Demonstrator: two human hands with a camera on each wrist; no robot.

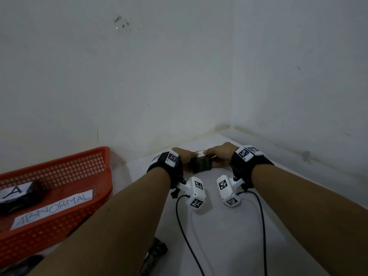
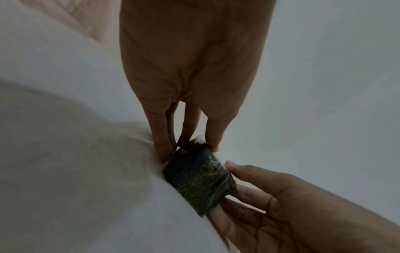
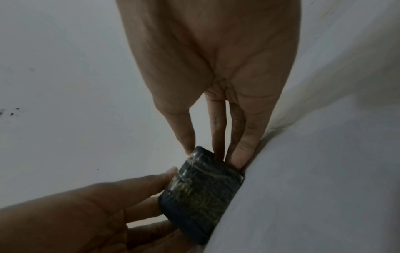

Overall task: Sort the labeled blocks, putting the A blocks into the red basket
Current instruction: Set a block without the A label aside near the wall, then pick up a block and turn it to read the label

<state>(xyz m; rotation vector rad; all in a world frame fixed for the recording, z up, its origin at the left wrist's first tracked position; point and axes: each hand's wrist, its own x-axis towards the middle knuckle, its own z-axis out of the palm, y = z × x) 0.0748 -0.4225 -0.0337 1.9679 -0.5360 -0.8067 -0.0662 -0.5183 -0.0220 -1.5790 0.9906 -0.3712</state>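
Both hands are on one dark wrapped block (image 1: pixel 201 164) out near the corner of the white surface (image 1: pixel 219 236), by the wall. The left hand (image 1: pixel 182 156) pinches one end with thumb and fingertips, the right hand (image 1: pixel 221 154) pinches the other; a white label shows on top between the thumbs. Well off to the left sits the red basket (image 1: pixel 79 170), tagged "ABNORMAL", with another block (image 1: pixel 22 194) marked A lying inside.

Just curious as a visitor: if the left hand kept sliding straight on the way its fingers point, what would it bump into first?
The left hand already holds the dark wrapped block at its fingertips; straight beyond that comes the right hand on the block's other end, though depth is unclear.
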